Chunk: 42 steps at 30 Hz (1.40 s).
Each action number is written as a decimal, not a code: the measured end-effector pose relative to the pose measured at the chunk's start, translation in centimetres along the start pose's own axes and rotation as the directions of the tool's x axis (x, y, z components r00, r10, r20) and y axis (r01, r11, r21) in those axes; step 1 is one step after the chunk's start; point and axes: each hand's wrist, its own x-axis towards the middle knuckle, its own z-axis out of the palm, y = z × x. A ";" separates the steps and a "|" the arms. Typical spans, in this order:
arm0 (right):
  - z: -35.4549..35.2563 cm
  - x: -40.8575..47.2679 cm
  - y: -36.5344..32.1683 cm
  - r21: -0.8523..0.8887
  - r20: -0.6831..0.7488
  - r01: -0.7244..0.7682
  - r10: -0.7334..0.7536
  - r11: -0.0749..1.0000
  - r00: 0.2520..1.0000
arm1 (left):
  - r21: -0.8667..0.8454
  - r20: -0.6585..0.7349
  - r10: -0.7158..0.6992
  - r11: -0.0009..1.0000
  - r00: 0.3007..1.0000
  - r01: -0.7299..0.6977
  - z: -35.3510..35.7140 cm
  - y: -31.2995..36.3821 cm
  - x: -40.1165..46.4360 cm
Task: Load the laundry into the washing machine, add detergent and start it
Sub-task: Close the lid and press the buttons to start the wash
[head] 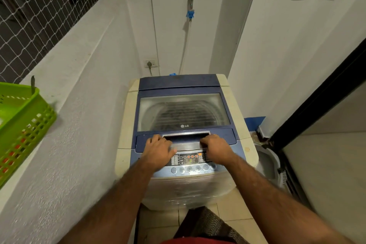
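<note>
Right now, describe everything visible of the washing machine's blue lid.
The dark blue lid with a clear window lies shut and flat on the cream top-loading washer. The drum shows through the pane above an LG logo. A silver-trimmed handle recess sits at its front edge, where the left hand and right hand rest.

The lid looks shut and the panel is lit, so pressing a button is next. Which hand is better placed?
Right. The right hand rests by the control panel, just above the round buttons; the left hand lies further from that end.
</note>
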 end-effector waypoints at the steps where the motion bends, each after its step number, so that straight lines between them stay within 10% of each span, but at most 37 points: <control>1: 0.3 -0.2 0.2 0.008 -0.006 -0.003 0.003 1.000 1.000 | 0.018 0.006 0.012 1.000 1.000 -0.012 0.2 -0.1 -0.1; 25: 3.3 -2.8 0.0 0.053 0.104 -0.071 0.065 0.996 0.992 | -0.005 0.148 -0.054 0.998 0.988 0.055 3.2 0.5 -2.4; 42: 6.8 -13.3 2.1 0.137 -0.105 -0.258 0.273 0.956 0.956 | -0.112 0.001 -0.043 0.993 0.999 0.043 6.1 0.2 -8.9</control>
